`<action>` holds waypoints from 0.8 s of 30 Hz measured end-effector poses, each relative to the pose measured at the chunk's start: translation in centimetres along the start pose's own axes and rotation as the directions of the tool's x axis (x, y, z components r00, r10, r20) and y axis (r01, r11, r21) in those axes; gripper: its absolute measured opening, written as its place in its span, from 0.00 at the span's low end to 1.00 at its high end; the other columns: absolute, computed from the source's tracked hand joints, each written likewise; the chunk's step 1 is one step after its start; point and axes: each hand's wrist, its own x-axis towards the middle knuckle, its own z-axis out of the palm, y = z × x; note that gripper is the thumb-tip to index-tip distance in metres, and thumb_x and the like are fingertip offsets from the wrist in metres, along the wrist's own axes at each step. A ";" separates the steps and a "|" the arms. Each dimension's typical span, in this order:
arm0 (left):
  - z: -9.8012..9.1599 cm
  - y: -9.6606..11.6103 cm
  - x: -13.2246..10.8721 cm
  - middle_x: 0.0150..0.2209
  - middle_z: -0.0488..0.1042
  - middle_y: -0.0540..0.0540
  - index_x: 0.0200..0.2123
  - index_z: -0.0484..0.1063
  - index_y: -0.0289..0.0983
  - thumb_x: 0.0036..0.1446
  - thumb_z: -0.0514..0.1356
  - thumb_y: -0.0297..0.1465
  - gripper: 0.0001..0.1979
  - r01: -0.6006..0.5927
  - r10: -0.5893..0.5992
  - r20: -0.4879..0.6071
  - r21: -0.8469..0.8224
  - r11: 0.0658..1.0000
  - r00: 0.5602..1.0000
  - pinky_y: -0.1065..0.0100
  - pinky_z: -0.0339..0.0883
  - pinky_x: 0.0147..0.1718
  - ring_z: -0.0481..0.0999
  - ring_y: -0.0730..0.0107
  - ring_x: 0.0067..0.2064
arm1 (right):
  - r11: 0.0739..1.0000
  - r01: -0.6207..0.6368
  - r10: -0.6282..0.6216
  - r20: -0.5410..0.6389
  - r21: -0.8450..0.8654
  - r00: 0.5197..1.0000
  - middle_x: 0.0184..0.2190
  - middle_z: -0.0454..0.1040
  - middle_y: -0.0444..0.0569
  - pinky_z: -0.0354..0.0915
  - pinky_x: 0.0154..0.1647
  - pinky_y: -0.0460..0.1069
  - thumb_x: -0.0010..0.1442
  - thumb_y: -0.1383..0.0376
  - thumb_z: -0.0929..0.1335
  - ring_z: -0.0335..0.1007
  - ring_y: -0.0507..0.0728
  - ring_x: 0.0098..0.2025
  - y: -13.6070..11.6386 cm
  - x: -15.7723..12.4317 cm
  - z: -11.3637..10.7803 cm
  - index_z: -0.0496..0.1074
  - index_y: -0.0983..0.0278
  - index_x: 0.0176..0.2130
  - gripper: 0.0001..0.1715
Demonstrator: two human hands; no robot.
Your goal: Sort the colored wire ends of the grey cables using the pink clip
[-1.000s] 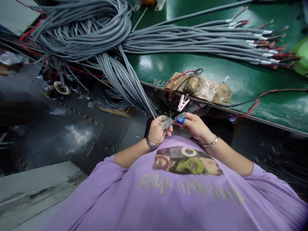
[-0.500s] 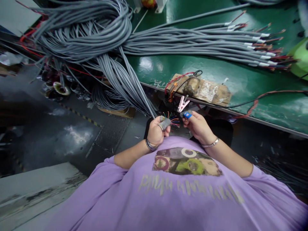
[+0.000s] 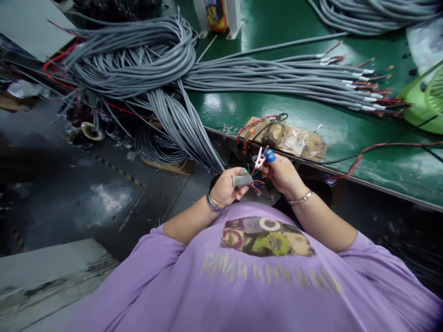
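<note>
My left hand [image 3: 230, 186] is closed around the end of a grey multi-core cable, its thumb wrapped in grey. Thin coloured wires [image 3: 256, 182] fan out from that end toward my right hand. My right hand [image 3: 282, 173], with a blue wrap on its thumb, is pinched just right of the wires; what lies between its fingertips is too small to make out. A pink clip [image 3: 259, 159] stands right beside those fingertips, near the table edge. A bundle of grey cables [image 3: 194, 129] runs down from the table to my left hand.
On the green table [image 3: 380, 161] lie a large coil of grey cables [image 3: 131, 64] and a row of stripped cable ends [image 3: 370, 92]. A worn wooden block [image 3: 308, 143] with leads sits at the front edge. A green fan [image 3: 424, 99] stands at right.
The view has shifted, showing more of the table's far side. My right hand has risen slightly beside the pink clip, and my left hand has moved right, bringing the coloured wires closer to it.
</note>
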 end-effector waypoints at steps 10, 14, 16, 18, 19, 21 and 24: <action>-0.1 1.5 1.5 0.15 0.65 0.55 0.24 0.66 0.33 0.36 0.72 0.33 0.18 0.139 -0.137 0.124 -0.015 0.990 0.983 0.80 0.44 0.08 0.59 0.83 0.12 | 0.962 -0.108 0.110 0.004 0.250 0.994 0.24 0.71 0.44 0.60 0.25 0.45 0.45 0.35 0.72 0.61 0.49 0.24 0.8 0.9 1.1 0.74 0.64 0.30 0.35; 0.1 1.2 1.7 0.16 0.66 0.54 0.23 0.67 0.33 0.34 0.73 0.32 0.18 0.162 -0.162 0.104 0.003 0.987 0.981 0.79 0.44 0.07 0.59 0.83 0.11 | 0.960 -0.041 0.068 -0.088 0.277 0.994 0.22 0.70 0.43 0.61 0.27 0.46 0.46 0.37 0.73 0.62 0.50 0.25 0.7 0.9 1.7 0.74 0.63 0.30 0.33; 0.1 1.1 1.8 0.16 0.66 0.54 0.22 0.67 0.33 0.33 0.73 0.32 0.18 0.168 -0.168 0.089 0.008 0.986 0.982 0.78 0.44 0.07 0.59 0.82 0.11 | 0.965 -0.018 0.049 -0.112 0.263 0.993 0.22 0.69 0.43 0.61 0.27 0.47 0.46 0.36 0.72 0.63 0.50 0.26 0.8 1.0 1.9 0.74 0.62 0.30 0.32; 0.2 0.9 1.8 0.15 0.66 0.54 0.22 0.67 0.33 0.32 0.73 0.32 0.17 0.174 -0.174 0.077 0.012 0.985 0.982 0.78 0.44 0.07 0.59 0.82 0.11 | 0.967 -0.008 0.038 -0.113 0.254 0.993 0.22 0.70 0.44 0.61 0.27 0.47 0.47 0.36 0.72 0.63 0.51 0.27 0.9 1.0 1.9 0.75 0.62 0.31 0.33; 0.2 0.9 1.9 0.15 0.65 0.54 0.22 0.67 0.33 0.32 0.72 0.32 0.17 0.177 -0.178 0.073 0.014 0.984 0.981 0.78 0.44 0.07 0.59 0.81 0.11 | 0.967 -0.007 0.036 -0.107 0.256 0.994 0.22 0.70 0.44 0.61 0.27 0.47 0.47 0.36 0.72 0.63 0.51 0.27 0.9 0.9 1.9 0.75 0.63 0.32 0.33; 0.2 0.8 1.9 0.15 0.65 0.54 0.23 0.68 0.33 0.34 0.72 0.31 0.16 0.182 -0.183 0.062 0.018 0.983 0.981 0.78 0.44 0.07 0.59 0.81 0.11 | 0.962 -0.015 0.042 -0.093 0.273 0.995 0.22 0.70 0.44 0.60 0.26 0.47 0.46 0.35 0.71 0.63 0.51 0.26 0.9 0.9 1.9 0.74 0.63 0.32 0.34; 0.3 0.9 1.7 0.16 0.66 0.54 0.26 0.69 0.32 0.35 0.72 0.31 0.17 0.175 -0.176 0.048 0.023 0.984 0.983 0.78 0.43 0.08 0.59 0.82 0.12 | 0.951 -0.071 0.093 -0.060 0.300 0.994 0.22 0.70 0.43 0.59 0.24 0.46 0.46 0.34 0.70 0.61 0.50 0.24 0.8 0.7 1.8 0.72 0.62 0.30 0.35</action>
